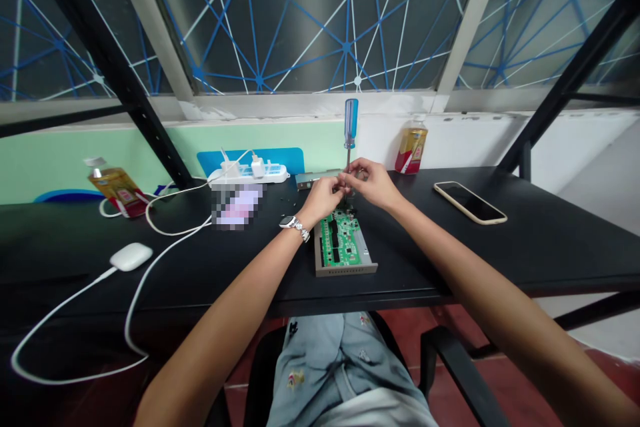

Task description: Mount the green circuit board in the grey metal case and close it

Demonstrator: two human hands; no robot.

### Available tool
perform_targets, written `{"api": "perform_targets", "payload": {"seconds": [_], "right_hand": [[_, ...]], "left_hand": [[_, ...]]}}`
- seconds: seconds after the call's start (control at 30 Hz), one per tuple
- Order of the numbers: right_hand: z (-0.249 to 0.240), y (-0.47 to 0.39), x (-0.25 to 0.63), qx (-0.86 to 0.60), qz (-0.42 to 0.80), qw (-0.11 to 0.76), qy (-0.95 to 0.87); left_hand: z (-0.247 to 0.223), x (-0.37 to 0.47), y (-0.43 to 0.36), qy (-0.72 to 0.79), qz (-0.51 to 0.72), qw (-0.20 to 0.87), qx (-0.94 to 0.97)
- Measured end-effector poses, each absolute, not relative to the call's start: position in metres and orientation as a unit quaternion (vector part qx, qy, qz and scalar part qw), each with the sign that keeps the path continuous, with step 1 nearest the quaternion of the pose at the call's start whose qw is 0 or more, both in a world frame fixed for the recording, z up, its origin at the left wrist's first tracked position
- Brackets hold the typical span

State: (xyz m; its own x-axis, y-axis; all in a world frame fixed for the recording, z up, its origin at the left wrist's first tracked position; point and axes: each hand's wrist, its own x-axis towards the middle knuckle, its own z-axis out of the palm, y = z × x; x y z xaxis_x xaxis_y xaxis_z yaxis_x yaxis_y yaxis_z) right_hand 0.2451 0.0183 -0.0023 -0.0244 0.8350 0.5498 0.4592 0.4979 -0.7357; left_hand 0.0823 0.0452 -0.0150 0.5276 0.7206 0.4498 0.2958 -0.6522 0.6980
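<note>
A screwdriver [351, 121] with a clear blue handle stands upright, its shaft running down between my two hands. My right hand [375, 185] is closed, its fingertips pinching the shaft low down. Close against it, my left hand [321, 200] has its fingers pressed together near the shaft's lower end; what they hold is hidden. Below the hands lies a green circuit board [345, 240] in an open metal casing [345, 271]. The screwdriver's tip and the far end of the board are covered by my fingers.
Behind the hands is a flat metal piece [307, 180]. To the left are a power strip [250, 174], a white charger [131, 257] with its cable, and a bottle [120, 190]. On the right are a phone [470, 203] and another bottle [412, 145].
</note>
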Motion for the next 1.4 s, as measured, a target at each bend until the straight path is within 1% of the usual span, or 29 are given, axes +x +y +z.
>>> {"api": "perform_targets", "payload": {"seconds": [0.13, 0.27, 0.47, 0.7, 0.8, 0.87, 0.97, 1.03, 1.13, 1.23, 1.3, 1.4], "right_hand": [[-0.001, 0.018, 0.245, -0.474, 0.16, 0.513, -0.697], [-0.002, 0.02, 0.245, -0.475, 0.161, 0.526, -0.686], [-0.004, 0.02, 0.245, -0.449, 0.19, 0.521, -0.701], [-0.002, 0.024, 0.242, -0.471, 0.189, 0.53, -0.68], [0.011, 0.023, 0.242, -0.461, 0.218, 0.544, -0.667], [0.025, 0.022, 0.245, -0.427, 0.268, 0.561, -0.657], [0.048, 0.021, 0.252, -0.381, 0.351, 0.534, -0.668], [0.059, 0.022, 0.255, -0.384, 0.358, 0.51, -0.681], [0.064, 0.026, 0.253, -0.425, 0.281, 0.518, -0.687], [0.06, 0.029, 0.243, -0.479, 0.134, 0.552, -0.669], [0.057, 0.028, 0.236, -0.521, 0.055, 0.556, -0.645], [0.057, 0.026, 0.232, -0.555, 0.017, 0.541, -0.632]], "left_hand": [[-0.016, 0.082, 0.047, 0.28, 0.391, 0.296, 0.825], [-0.018, 0.083, 0.049, 0.3, 0.411, 0.293, 0.81], [-0.014, 0.081, 0.049, 0.296, 0.375, 0.277, 0.834], [-0.019, 0.081, 0.052, 0.28, 0.377, 0.302, 0.829], [-0.018, 0.081, 0.05, 0.282, 0.374, 0.315, 0.825], [-0.017, 0.081, 0.049, 0.277, 0.37, 0.326, 0.825], [-0.017, 0.081, 0.048, 0.271, 0.37, 0.343, 0.82], [-0.017, 0.081, 0.047, 0.271, 0.372, 0.353, 0.815], [-0.019, 0.081, 0.047, 0.273, 0.376, 0.357, 0.811], [-0.02, 0.083, 0.048, 0.274, 0.378, 0.352, 0.812], [-0.02, 0.083, 0.048, 0.275, 0.374, 0.35, 0.814], [-0.019, 0.082, 0.048, 0.277, 0.367, 0.348, 0.817]]}}
